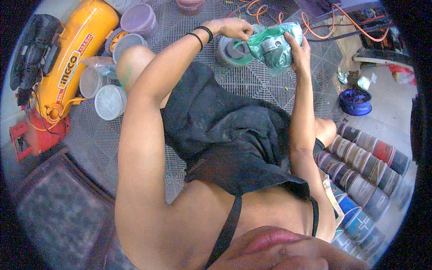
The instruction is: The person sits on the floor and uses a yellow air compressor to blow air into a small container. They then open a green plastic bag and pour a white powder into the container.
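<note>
A crumpled green plastic bag (275,50) is held up in front of me, with something greyish showing through its thin wall. My right hand (300,53) grips the bag's right side, thumb in front and fingers behind it. At its upper left, my left hand (236,29), below two dark wristbands, has its fingers closed on the edge of the bag. Beneath the left hand and partly behind the bag stands a bucket with a green rim (231,57). A small grey rounded piece shows inside that bucket.
Left of me stand a yellow air compressor (83,40), a red machine (40,135) and several plastic tubs (110,102). An orange coiled hose (333,27) crosses the far right. Rows of paint cans (360,166) and a blue wheel-shaped item (355,102) are on the right. Grid matting (270,83) covers the floor.
</note>
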The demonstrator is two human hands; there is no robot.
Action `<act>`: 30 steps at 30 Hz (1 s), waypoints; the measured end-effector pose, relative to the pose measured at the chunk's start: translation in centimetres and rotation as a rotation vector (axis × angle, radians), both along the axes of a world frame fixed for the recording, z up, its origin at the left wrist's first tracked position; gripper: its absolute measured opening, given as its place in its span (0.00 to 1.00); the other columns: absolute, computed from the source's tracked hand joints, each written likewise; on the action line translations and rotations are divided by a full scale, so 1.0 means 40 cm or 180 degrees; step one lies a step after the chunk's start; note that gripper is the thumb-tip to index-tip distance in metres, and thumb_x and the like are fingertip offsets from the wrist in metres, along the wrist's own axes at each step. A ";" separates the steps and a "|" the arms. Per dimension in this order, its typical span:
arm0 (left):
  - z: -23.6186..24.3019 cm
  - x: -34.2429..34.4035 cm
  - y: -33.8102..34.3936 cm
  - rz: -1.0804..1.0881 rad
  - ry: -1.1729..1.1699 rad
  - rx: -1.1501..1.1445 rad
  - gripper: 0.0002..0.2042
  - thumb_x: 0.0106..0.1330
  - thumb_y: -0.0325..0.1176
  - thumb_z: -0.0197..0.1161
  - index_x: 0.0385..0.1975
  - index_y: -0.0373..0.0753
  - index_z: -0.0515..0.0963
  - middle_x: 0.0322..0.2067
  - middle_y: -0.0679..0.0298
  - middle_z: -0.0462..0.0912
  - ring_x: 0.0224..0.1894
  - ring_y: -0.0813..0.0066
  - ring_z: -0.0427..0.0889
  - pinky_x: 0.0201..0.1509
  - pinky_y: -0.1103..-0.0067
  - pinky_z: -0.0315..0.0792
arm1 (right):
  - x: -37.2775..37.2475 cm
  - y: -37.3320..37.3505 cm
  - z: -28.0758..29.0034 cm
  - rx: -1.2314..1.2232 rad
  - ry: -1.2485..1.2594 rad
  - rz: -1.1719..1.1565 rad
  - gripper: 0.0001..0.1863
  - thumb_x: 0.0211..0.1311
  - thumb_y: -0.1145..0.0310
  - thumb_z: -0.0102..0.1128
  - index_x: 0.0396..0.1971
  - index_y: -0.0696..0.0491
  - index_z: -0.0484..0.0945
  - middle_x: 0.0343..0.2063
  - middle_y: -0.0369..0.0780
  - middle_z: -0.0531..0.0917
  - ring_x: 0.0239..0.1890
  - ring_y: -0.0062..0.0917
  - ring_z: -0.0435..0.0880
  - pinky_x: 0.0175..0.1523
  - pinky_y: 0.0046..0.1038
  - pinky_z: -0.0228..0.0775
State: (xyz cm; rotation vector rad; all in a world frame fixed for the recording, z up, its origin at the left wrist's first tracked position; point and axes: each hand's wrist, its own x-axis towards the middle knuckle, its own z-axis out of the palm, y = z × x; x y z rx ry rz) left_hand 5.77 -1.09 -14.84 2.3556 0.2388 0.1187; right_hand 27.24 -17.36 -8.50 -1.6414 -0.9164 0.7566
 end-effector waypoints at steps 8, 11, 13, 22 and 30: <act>-0.020 0.008 0.003 0.0140 0.0037 -0.0147 0.11 0.59 0.38 0.60 0.25 0.38 0.70 0.21 0.64 0.71 0.27 0.73 0.69 0.32 0.72 0.65 | 0.032 0.023 -0.022 0.0041 -0.0673 0.0134 0.29 0.53 0.54 0.69 0.46 0.62 0.76 0.39 0.45 0.84 0.40 0.29 0.83 0.47 0.29 0.73; -0.033 0.013 0.004 0.0122 -0.0008 -0.0210 0.12 0.60 0.38 0.60 0.24 0.37 0.70 0.20 0.65 0.70 0.27 0.74 0.69 0.32 0.73 0.65 | 0.038 0.028 -0.029 0.0049 -0.0816 0.0172 0.30 0.52 0.52 0.69 0.45 0.62 0.77 0.39 0.47 0.84 0.41 0.31 0.83 0.47 0.31 0.73; -0.051 0.013 0.013 0.0072 -0.0113 -0.0212 0.12 0.60 0.38 0.60 0.24 0.37 0.70 0.20 0.66 0.70 0.26 0.75 0.69 0.32 0.73 0.65 | 0.037 0.030 -0.026 0.0008 -0.0936 0.0177 0.31 0.52 0.51 0.69 0.46 0.62 0.77 0.39 0.48 0.84 0.41 0.32 0.84 0.47 0.32 0.73; -0.069 0.008 0.017 -0.0014 -0.0406 -0.0535 0.09 0.60 0.37 0.59 0.27 0.37 0.73 0.21 0.67 0.71 0.28 0.77 0.69 0.32 0.75 0.65 | 0.007 0.036 0.023 -0.0157 -0.1888 0.0026 0.36 0.48 0.44 0.68 0.48 0.60 0.77 0.42 0.51 0.84 0.46 0.42 0.83 0.52 0.38 0.72; -0.046 0.010 0.017 -0.0048 -0.0005 -0.0469 0.09 0.61 0.37 0.59 0.28 0.37 0.75 0.24 0.68 0.74 0.30 0.79 0.71 0.36 0.78 0.67 | -0.042 0.022 0.086 -0.0135 -0.2092 -0.0132 0.30 0.51 0.51 0.68 0.48 0.60 0.76 0.42 0.51 0.82 0.47 0.40 0.81 0.51 0.37 0.71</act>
